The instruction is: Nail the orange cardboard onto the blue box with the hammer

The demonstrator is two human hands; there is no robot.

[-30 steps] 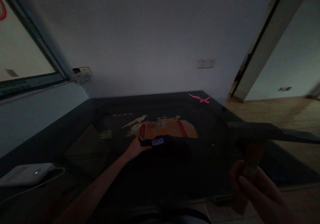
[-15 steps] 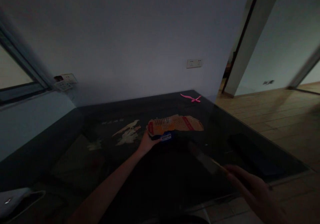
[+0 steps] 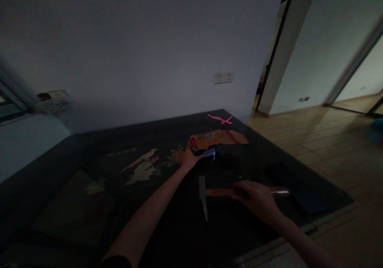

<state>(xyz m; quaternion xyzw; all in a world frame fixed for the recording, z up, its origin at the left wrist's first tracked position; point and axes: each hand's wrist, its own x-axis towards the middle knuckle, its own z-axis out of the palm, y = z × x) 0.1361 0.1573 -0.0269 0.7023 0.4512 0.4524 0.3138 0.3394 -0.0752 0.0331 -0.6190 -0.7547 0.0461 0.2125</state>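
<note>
My left hand [image 3: 189, 158] grips the left end of a small blue box [image 3: 211, 152] with a white label on its front. On top of the box rests a torn piece of brown cardboard [image 3: 223, 137] with red bands, its right part jutting past the box. A row of thin dark strokes shows on its left part; whether nails or print I cannot tell. My right hand [image 3: 254, 196] is closed around the wooden handle of a hammer [image 3: 218, 192]. The metal head points left, low over the table and nearer to me than the box, apart from it.
The dark glossy table [image 3: 167, 228] bears a bird and flower picture [image 3: 143, 166]. A pink ribbon [image 3: 222, 119] lies near the back corner. A dark flat object [image 3: 308, 200] is at the right edge. Wall sockets [image 3: 223, 77] are behind.
My right hand has brought the hammer left and turned it level; it was blurred before. The view has swung a little right. My left hand still holds the box with the cardboard.
</note>
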